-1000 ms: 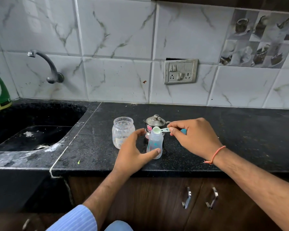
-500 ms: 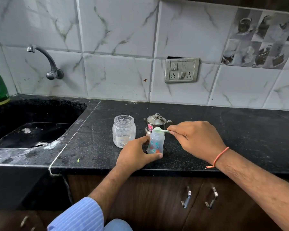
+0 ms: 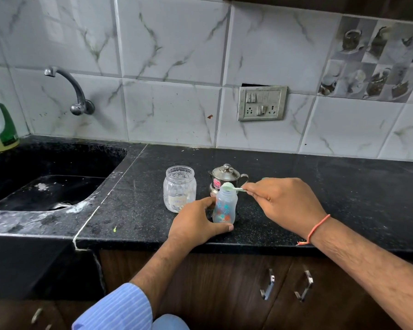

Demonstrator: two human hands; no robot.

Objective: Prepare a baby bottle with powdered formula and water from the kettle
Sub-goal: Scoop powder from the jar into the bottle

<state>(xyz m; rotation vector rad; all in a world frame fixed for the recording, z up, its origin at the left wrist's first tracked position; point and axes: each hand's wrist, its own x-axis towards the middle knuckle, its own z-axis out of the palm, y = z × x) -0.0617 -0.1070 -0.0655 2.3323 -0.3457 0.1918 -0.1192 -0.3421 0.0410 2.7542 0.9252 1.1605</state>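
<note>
A clear baby bottle [image 3: 225,206] with coloured prints stands uncapped on the black counter [image 3: 343,194]. My left hand [image 3: 196,222] curls round its base, thumb in front. My right hand [image 3: 281,203] pinches the handle of a pale green scoop [image 3: 228,186], whose bowl sits right over the bottle's mouth. An open glass jar [image 3: 179,189] with a little white powder at the bottom stands just left of the bottle. Behind the bottle sits a small steel kettle [image 3: 227,176] with its lid on.
A black sink [image 3: 45,186] with a wall tap [image 3: 69,89] lies to the left, with a green-capped bottle [image 3: 0,129] at its far corner. A switch socket [image 3: 262,103] is on the tiled wall. Cabinet handles [image 3: 267,287] sit below the counter edge.
My left hand has closed in round the bottle's base. The scoop has stayed over the bottle's mouth. The camera shifted slightly.
</note>
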